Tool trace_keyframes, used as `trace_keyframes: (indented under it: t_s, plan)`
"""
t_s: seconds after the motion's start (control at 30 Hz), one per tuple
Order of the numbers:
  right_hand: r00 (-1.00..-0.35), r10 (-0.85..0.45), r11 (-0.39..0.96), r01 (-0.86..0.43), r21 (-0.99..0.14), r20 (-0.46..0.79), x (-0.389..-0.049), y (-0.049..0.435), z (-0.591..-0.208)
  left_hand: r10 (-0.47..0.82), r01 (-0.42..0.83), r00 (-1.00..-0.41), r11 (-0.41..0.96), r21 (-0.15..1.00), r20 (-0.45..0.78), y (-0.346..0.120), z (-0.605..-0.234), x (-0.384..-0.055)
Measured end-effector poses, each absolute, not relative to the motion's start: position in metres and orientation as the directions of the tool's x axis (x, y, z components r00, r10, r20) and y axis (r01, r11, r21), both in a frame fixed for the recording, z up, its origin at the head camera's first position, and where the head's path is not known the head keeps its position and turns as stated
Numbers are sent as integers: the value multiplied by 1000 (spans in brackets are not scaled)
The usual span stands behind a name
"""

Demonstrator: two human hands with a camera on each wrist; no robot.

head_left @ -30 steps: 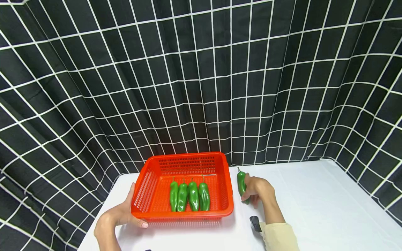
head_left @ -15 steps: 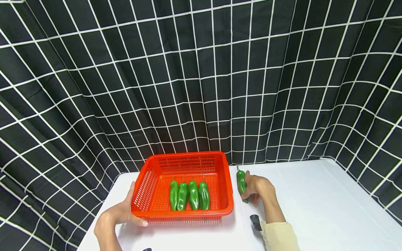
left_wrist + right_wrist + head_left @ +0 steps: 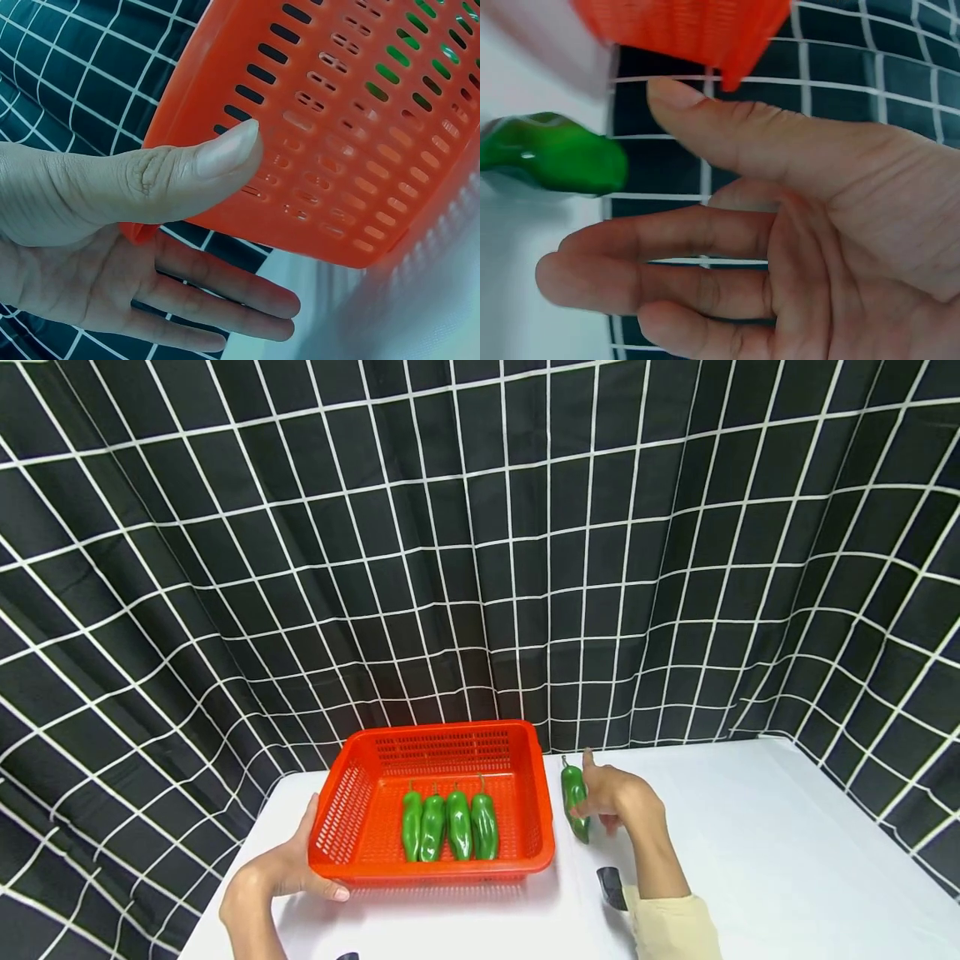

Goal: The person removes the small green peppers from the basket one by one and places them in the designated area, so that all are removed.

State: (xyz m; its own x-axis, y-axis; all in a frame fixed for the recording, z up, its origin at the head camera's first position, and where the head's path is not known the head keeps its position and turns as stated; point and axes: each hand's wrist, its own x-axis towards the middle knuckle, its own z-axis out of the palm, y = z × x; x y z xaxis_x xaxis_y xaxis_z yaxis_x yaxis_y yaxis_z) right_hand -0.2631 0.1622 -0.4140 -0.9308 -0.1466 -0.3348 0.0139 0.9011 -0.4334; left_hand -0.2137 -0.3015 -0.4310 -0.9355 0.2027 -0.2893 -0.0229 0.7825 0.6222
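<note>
A red perforated plastic basket point(image 3: 431, 872) stands on the white table with several green peppers point(image 3: 459, 825) side by side inside. At its front left corner rests my left hand point(image 3: 281, 870); the left wrist view shows the thumb point(image 3: 202, 161) against the outer wall and the other fingers straight. Beside the basket's right wall, another green pepper point(image 3: 573, 793) lies on the cloth, stem pointing away. My right hand point(image 3: 618, 797) is just right of that pepper, thumb and fingers spread. In the right wrist view, the pepper point(image 3: 562, 154) is apart from the fingers.
A black grid-patterned curtain point(image 3: 480, 568) rises along the table's back and sides. White tablecloth point(image 3: 750, 843) spreads to the right of my right hand. A small black object point(image 3: 611, 888) is near the right sleeve.
My right hand has loosened from the pepper, its fingers spreading away while the pepper stays on the table. The left hand and basket keep their places, with a slight camera shift.
</note>
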Motion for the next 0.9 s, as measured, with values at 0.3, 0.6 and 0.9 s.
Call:
trace_keyframes:
  t_s: [0.3,0.6,0.9]
  plan:
    - [-962,-209,893,-114,-436,-176,-247,150,-387,158,-65,-937,799,598,-312,-302,-429,-211]
    - [-888,-454,801,-445,-400,80,-250,112,-383,197,-26,-936,787,616,-292,-304,-429,-209]
    - [-869,-494,807,-446,-388,-28,-248,63,-404,200,0,-941,809,588,-274,-304,-431,-212]
